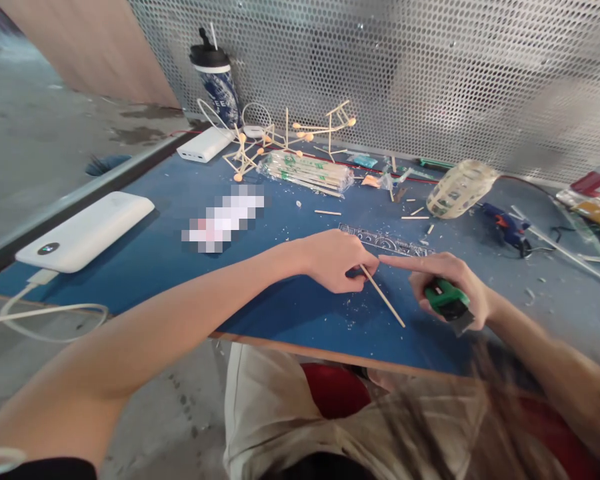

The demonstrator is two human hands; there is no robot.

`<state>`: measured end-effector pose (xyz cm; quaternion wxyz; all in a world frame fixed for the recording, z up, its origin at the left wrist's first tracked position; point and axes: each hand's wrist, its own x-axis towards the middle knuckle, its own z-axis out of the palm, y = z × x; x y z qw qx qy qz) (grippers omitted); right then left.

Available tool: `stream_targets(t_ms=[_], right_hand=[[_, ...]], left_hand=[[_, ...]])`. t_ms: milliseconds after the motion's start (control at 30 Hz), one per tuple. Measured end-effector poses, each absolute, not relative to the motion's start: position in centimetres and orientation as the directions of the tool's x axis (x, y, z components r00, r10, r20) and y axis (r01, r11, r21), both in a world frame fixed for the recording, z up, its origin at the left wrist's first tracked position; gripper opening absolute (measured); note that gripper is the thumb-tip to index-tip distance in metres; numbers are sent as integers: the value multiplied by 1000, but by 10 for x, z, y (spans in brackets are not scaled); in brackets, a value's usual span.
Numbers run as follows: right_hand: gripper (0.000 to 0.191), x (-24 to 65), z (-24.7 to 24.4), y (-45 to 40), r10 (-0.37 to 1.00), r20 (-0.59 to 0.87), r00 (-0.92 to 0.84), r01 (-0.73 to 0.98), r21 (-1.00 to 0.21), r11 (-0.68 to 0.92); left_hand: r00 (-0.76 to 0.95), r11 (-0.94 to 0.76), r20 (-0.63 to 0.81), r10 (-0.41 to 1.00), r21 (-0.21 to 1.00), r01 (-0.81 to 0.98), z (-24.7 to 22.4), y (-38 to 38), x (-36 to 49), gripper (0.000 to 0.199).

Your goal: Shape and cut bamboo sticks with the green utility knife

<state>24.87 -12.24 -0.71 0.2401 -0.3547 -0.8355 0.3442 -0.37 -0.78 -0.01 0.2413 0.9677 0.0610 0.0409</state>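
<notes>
A thin wooden stick point(386, 300) is pinched at its upper end in my left hand point(337, 259) and slants down to the right over the blue table. My right hand point(453, 283) holds a green and black cutter point(447, 300) in its curled fingers, with a grey blade end at the lower right. Its index finger stretches left, and the tip is at or very near my left fingertips. Just behind both hands lies a clear ruler point(390, 241) with cut-out shapes. Small scraps dot the table around them.
A blue glue gun point(507, 227) and a woven stick cylinder point(461, 189) are at the right. Behind lie a packet of sticks point(305, 172) and stick frames point(286, 133). A tumbler point(217, 87) stands at the back left, near a white power bank point(87, 230) with a cable.
</notes>
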Motion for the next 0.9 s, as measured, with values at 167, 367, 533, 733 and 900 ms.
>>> stream_targets(t_ms=[167, 367, 533, 733, 900], right_hand=[[75, 250, -7, -123, 803, 105, -587, 437, -794, 423], [15, 262, -11, -109, 831, 241, -502, 442, -754, 486], [23, 275, -18, -96, 828, 252, -501, 523, -675, 521], [57, 283, -19, -94, 736, 150, -661, 592, -499, 633], [57, 293, -16, -94, 754, 85, -651, 685, -362, 632]], left_hand=[[986, -922, 116, 122, 381, 70, 7, -13, -6, 17], [987, -763, -121, 107, 626, 160, 9, -6, -7, 28], [988, -811, -128, 81, 568, 140, 6, -9, -3, 39], [995, -944, -28, 97, 315, 101, -2, -15, 6, 48], [997, -918, -6, 79, 389, 75, -6, -12, 6, 51]])
